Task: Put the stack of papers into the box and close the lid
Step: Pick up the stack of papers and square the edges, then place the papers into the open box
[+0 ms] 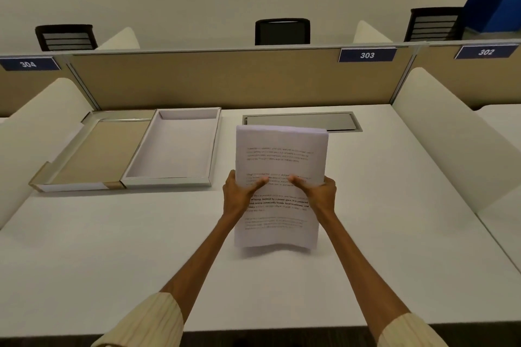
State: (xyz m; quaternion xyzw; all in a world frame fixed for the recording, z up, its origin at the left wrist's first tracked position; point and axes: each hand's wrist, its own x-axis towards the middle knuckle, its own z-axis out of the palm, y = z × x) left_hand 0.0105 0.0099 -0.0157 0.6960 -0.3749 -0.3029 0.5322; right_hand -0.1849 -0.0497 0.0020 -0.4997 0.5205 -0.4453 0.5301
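- White printed sheets, the stack of papers [280, 166], sit clamped between both my hands, lifted clear of the desk with a shadow under the near edge.
- My left hand [238, 196] grips the stack's left edge, thumb pressed across the printed face and the other fingers hidden behind the sheets.
- My right hand [321, 194] grips the right edge the same way, thumb on top and pointing inward toward the other thumb.
- The stack is held upright-ish, tilted away from me, text facing me; the words are too blurred to read.
- Cream ribbed sleeves [146, 321] cover my forearms near the bottom of the view.
- Just left of the stack, the box [172, 177] lies open on the white desk [394, 234], its pale interior showing nothing inside.
- Its lid [98, 149] is folded flat to the left, brown inner face up, joined to the box along one side.
- Behind the stack a grey cable hatch [298, 120] is set into the desk.
- A tan divider [211, 79] carries the label 303 [367, 55].
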